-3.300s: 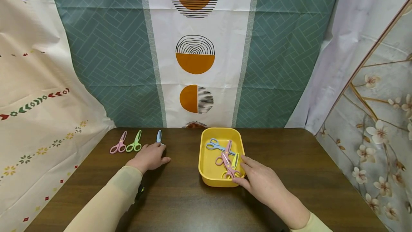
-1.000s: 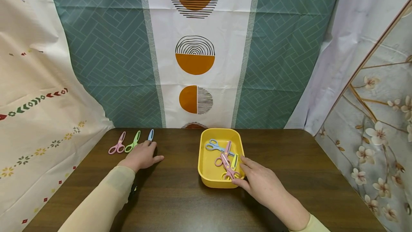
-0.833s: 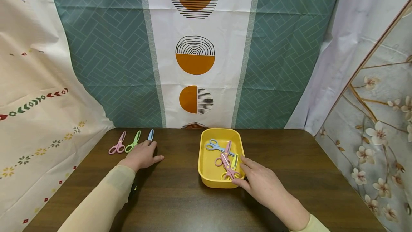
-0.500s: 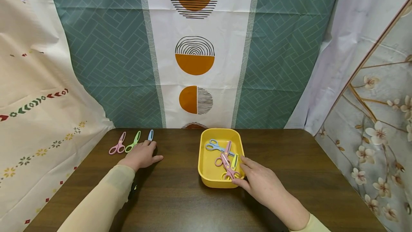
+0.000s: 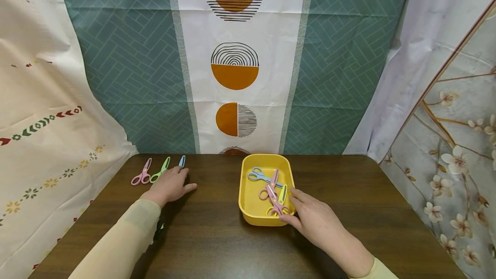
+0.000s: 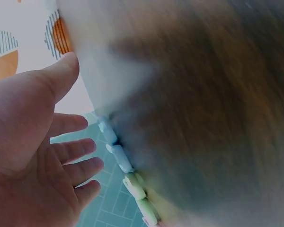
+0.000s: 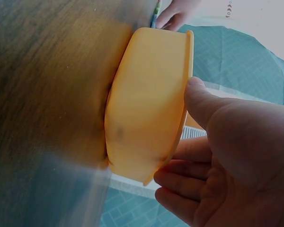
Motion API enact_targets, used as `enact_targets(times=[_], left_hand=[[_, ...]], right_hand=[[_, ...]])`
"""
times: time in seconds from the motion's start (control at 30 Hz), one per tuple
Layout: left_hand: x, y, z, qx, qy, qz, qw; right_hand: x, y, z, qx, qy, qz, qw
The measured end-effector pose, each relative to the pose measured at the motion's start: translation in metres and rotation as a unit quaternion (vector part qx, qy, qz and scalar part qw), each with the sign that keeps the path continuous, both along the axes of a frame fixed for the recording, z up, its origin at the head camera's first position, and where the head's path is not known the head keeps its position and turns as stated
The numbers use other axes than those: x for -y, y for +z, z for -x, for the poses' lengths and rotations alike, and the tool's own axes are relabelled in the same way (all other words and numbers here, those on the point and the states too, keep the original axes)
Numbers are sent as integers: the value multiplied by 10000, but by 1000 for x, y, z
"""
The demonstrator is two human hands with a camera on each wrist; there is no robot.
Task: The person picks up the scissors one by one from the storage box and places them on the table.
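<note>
On the table's far left, a row of plastic scissors holds a pink pair (image 5: 144, 173), a green pair (image 5: 164, 166) and a blue pair (image 5: 182, 161). My left hand (image 5: 170, 185) hovers over the blue and green scissors, hiding the blue handles in the head view. Its relaxed fingers stand clear of the blue handles (image 6: 121, 158) in the left wrist view. My right hand (image 5: 317, 215) is at the near right corner of a yellow bin (image 5: 248, 215), thumb on the rim, straight fingers along its side. Inside lie blue scissors (image 5: 258, 175), pink scissors (image 5: 272, 195) and yellow scissors (image 5: 283, 193).
The dark wooden table (image 5: 217, 244) ends at a hanging curtain (image 5: 333, 98) with teal and white panels. A cream patterned cloth (image 5: 58, 141) hangs at the left and a floral cloth (image 5: 453, 184) at the right.
Over the last three seconds my left hand slid the blue scissors left beside the green pair. Now its fingers have lifted off them. My right hand and the bin have stayed put.
</note>
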State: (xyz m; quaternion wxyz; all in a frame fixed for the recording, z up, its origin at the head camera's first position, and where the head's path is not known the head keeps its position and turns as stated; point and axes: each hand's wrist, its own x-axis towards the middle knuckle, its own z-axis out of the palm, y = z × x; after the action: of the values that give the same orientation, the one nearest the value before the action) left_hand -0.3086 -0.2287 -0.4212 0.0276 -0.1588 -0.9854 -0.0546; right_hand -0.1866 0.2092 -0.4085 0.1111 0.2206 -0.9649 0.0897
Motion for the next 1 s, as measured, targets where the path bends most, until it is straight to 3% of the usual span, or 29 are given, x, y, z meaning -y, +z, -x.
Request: enact_targets(times=[0.6,1.0], left_hand=[[-28,9,-9,-472,97,-250,9985],[-50,15,-23,-904,69,-274,9955]], right_hand=[[0,-1,0,30,-24,-25,10000],[0,-2,-1,51,-47,-26,10000]])
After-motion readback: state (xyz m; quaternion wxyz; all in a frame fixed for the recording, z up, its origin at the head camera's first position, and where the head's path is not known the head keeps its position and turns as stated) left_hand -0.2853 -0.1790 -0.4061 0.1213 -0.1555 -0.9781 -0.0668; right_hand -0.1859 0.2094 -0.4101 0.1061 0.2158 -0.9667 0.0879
